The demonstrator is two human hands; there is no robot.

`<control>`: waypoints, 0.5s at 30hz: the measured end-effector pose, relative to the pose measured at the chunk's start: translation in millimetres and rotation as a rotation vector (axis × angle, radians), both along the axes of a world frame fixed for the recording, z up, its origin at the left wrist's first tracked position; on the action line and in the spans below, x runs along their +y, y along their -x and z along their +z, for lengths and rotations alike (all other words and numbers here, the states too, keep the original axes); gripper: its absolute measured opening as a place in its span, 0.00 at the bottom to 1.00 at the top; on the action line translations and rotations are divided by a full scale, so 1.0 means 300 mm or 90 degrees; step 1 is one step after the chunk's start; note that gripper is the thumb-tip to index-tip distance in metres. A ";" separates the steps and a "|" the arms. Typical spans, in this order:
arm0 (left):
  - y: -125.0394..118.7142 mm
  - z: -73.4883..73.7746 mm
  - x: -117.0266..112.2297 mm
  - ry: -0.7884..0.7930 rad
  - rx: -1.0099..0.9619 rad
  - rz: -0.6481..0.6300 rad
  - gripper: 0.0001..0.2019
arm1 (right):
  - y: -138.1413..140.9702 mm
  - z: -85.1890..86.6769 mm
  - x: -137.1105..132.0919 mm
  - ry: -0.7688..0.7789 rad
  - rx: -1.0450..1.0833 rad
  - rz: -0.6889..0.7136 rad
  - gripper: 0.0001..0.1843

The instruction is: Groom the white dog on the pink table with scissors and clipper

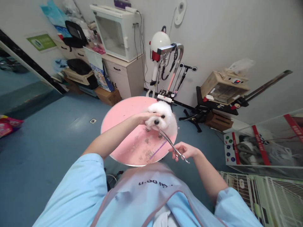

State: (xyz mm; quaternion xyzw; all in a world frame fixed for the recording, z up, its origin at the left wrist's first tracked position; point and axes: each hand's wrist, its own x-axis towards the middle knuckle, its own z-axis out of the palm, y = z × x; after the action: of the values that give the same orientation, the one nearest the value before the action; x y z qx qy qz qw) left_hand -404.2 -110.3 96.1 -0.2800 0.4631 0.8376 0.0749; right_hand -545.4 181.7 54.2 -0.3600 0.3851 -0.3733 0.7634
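Note:
A small white fluffy dog (163, 118) stands on a round pink grooming table (123, 118). My left hand (143, 118) is closed around the dog's muzzle from the left and holds its head. My right hand (183, 151) grips a pair of long silver scissors (171, 143), whose blades reach up under the dog's chin. A purple comb (157, 150) lies on the table near its front edge, among tufts of cut fur.
Behind the table stands a white dryer on a stand (159, 47). A white cabinet with a drying box (118, 31) is against the wall at the back left. Wire cages (260, 192) stand at the lower right. The floor (47, 142) is blue.

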 end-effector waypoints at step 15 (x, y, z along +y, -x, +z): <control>0.025 -0.033 0.031 0.043 0.085 -0.003 0.14 | -0.018 0.083 -0.031 -0.040 0.061 0.024 0.35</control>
State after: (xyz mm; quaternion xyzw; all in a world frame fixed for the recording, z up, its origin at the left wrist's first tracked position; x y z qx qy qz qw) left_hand -411.8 -101.1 86.1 -0.2249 0.4956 0.8381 0.0359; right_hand -539.9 172.2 79.2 -0.3607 0.4256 -0.3290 0.7619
